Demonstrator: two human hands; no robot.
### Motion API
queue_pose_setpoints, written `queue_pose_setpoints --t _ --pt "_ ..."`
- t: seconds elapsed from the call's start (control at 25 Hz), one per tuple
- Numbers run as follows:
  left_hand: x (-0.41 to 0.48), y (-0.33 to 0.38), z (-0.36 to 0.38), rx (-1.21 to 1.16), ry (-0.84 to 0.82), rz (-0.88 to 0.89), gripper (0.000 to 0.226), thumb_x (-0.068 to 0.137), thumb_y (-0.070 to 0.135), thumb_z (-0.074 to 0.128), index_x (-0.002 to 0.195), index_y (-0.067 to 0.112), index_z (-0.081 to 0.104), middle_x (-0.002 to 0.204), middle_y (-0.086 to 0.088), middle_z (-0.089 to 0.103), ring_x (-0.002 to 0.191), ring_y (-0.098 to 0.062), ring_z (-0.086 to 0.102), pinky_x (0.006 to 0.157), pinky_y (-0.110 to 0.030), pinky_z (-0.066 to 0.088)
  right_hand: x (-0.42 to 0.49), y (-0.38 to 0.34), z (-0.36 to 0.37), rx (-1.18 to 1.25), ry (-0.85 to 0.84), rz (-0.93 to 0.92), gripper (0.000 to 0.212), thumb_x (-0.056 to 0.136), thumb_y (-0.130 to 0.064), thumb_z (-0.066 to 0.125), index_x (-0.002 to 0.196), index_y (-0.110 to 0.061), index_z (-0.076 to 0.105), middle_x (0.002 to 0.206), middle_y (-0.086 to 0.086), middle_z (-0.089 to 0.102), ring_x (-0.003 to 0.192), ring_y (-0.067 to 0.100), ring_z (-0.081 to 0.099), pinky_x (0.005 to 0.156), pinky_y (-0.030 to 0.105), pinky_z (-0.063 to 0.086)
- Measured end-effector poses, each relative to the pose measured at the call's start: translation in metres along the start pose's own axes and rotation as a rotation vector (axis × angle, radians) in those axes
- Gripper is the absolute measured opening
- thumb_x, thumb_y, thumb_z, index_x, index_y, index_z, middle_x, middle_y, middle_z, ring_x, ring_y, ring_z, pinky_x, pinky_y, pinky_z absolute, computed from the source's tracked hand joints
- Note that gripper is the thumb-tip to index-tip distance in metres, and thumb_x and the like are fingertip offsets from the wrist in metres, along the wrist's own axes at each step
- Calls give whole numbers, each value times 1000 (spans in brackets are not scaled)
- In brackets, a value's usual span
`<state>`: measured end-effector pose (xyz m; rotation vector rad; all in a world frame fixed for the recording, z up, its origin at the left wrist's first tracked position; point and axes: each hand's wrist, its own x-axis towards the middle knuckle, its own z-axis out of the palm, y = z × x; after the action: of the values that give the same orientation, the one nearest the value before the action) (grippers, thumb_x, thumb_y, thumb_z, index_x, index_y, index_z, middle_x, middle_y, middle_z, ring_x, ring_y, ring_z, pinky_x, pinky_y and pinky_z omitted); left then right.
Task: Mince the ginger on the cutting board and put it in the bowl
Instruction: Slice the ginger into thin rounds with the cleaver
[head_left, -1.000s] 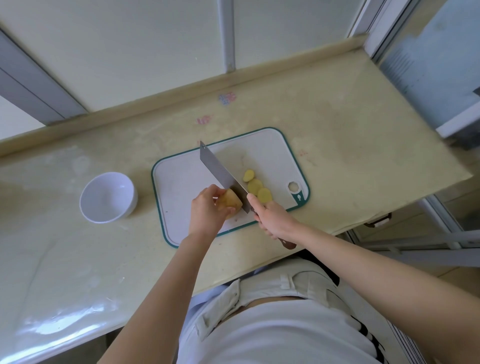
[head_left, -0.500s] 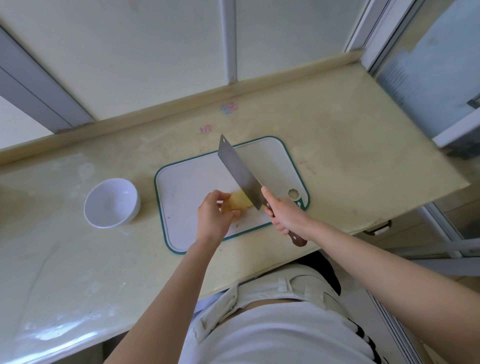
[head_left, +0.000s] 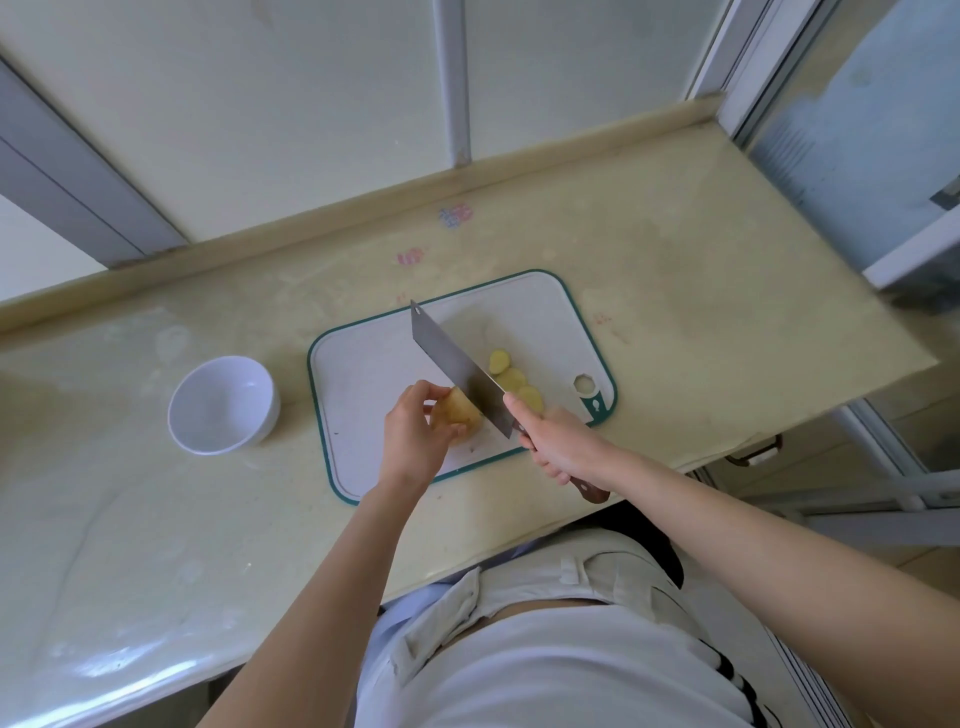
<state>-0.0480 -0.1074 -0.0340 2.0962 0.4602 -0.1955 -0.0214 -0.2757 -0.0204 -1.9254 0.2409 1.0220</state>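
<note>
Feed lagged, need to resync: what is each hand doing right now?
Left hand: holding the ginger piece on the cutting board.
Right hand: gripping the cleaver by its handle.

Metal blade (head_left: 457, 370) gleaming dully, wooden handle (head_left: 589, 488) shining reddish, plastic board (head_left: 374, 374) looking matt, counter (head_left: 675, 291) glossing.

Ginger chunk and three slices on the board, bowl off to the left.
The tan, knobbly ginger chunk (head_left: 462, 415) sits near the front edge of the white, green-rimmed cutting board (head_left: 374, 374). Three pale yellow round slices (head_left: 513, 378) lie flat, touching in a slanted row just right of it, toward the board's handle hole. The white bowl (head_left: 266, 415) stands upright on the counter (head_left: 675, 312), left of the board.
</note>
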Motion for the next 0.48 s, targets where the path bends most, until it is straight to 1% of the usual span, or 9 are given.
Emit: queue_pose_setpoints --t 0.08,0.2,0.24,0.28,0.4,0.48 --pt "-1 -2 -3 -8 12 -7 31 78 5 72 100 19 53 109 -2 57 96 -17 53 75 -21 42 2 2 0 -10 8 -7 55 94 -66 33 63 -20 32 47 -5 27 36 12 22 40 19 20" --pt "-3 -2 -3 -20 22 -12 31 79 4 71 99 19 54 107 1 56 96 -16 53 68 -10 40 4 1 -5 -44 67 -23 56 95 -66 32 63 -20 32 45 -6 28 35 12 24 38 19 21" --pt "-4 -1 -3 -30 24 -12 31 79 4 72 99 20 54 107 2 56 95 -16 52 66 -8 39 4 1 -7 -42 90 -25 57 94 -66 32 62 -19 32 45 -6 28 35 12 24 38 19 21" --pt "-4 -1 -3 -38 26 -10 31 78 4 72 99 19 54 107 2 56 96 -16 52 67 -9 39 5 1 -9 -38 109 -26 58 94 -67 32 62 -19 32 45 -6 28 35 12 24 38 19 21" --pt "-4 -2 -3 -41 32 -7 32 77 4 73 99 19 54 110 0 57 97 -16 53 75 -19 42 4 0 -9 -50 128 -32 57 94 -67 32 63 -19 31 48 -4 28 34 12 24 38 19 21" --pt "-4 -3 -1 -27 38 -7 32 78 5 72 99 19 53 111 -1 56 98 -16 52 77 -22 43 2 0 -7 -29 123 -39 57 95 -66 32 63 -19 31 49 -3 28 36 12 24 38 20 21"
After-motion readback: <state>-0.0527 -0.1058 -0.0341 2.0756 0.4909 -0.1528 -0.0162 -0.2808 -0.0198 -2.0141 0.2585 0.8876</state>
